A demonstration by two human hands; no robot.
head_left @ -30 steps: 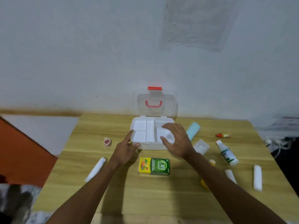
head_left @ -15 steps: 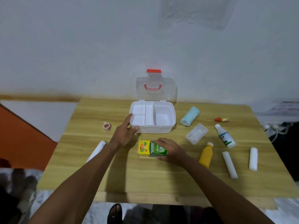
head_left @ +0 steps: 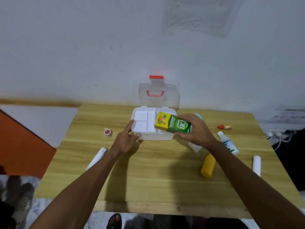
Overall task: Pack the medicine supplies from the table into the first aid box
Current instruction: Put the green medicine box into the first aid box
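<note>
A white tube [head_left: 97, 157] lies near the table's [head_left: 148, 176] left edge. The left hand [head_left: 126, 141] braces the open box's [head_left: 151, 128] front-left corner, fingers spread. The right hand [head_left: 195, 129] grips a green carton [head_left: 174, 125] tilted above the box's right compartment. Bottles lie rightward.

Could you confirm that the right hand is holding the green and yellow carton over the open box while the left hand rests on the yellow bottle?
Not quite. In the head view the left hand rests against the box's left front corner, not on the yellow bottle, which lies untouched on the table. The rest holds: the right hand holds the carton over the open box.
</note>
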